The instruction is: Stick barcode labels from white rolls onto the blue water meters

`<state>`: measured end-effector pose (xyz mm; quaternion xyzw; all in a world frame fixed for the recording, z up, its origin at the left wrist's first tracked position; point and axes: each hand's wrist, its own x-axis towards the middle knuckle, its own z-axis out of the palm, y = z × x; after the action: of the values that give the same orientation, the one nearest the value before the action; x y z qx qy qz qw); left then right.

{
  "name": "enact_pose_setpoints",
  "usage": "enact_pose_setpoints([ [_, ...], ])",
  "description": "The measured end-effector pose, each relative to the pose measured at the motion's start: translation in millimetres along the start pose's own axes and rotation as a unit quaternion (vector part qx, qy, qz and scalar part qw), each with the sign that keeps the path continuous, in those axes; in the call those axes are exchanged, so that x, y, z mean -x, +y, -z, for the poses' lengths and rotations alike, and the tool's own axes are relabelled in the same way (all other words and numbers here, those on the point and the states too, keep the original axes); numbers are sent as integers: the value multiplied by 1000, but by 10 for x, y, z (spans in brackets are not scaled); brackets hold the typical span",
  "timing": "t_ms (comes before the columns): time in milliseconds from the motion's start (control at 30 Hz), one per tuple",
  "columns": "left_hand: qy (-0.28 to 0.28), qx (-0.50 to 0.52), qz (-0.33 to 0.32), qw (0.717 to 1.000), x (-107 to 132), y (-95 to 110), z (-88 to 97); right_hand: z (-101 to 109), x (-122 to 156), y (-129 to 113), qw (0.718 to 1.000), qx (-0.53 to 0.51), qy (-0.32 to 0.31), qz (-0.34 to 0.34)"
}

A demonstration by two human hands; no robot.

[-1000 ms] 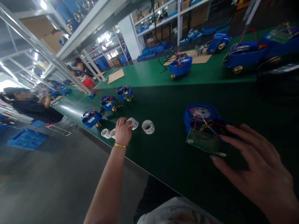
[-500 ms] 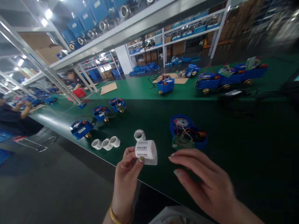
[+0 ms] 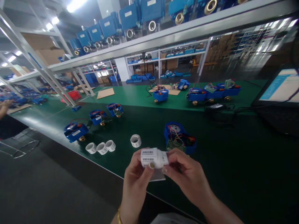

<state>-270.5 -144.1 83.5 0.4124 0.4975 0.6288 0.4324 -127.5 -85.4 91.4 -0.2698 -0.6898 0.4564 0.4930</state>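
Observation:
Held above the table's near edge is a white roll of barcode labels point(image 3: 149, 154). My left hand point(image 3: 137, 177) is closed on its left side, thumb in front. The fingers of my right hand point(image 3: 187, 171) pinch a narrower white part that sticks out at the roll's right end; whether it is a loose label or the roll's inner layers I cannot tell. Just beyond the hands stands a single label roll point(image 3: 135, 141). Behind my right hand lies an opened blue device housing point(image 3: 179, 137) with wires and a green circuit board.
Several small label rolls point(image 3: 102, 148) stand along the table's left edge. More blue housings point(image 3: 76, 132) with wiring sit to the left and along the back. A laptop point(image 3: 280, 96) and black cables are at the right. Overhead runs a shelf point(image 3: 149, 40) carrying blue meters.
My right hand has moved left, from open and apart to pinching the right end of the label roll. The view has turned right, bringing the laptop into sight.

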Motion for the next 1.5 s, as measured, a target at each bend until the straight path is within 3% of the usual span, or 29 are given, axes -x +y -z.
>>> enact_pose_setpoints([
  [167,45,60,34,997,-18,-26,16,69,11,33,1000,19,17,-13],
  [333,75,95,61,991,-24,-4,-1,38,6,66,993,68,98,14],
  [433,70,100,74,990,-20,-31,-1,-3,-4,34,991,102,64,53],
  [600,86,87,57,991,-20,-118,35,-15,1,-23,993,103,7,48],
  [800,114,74,51,989,-20,-134,98,53,1,46,996,82,46,8],
  [1033,145,73,44,986,-27,-100,131,92,2,61,992,104,74,13],
  [1500,112,69,59,990,-23,-130,88,65,-13,44,994,95,49,19],
])
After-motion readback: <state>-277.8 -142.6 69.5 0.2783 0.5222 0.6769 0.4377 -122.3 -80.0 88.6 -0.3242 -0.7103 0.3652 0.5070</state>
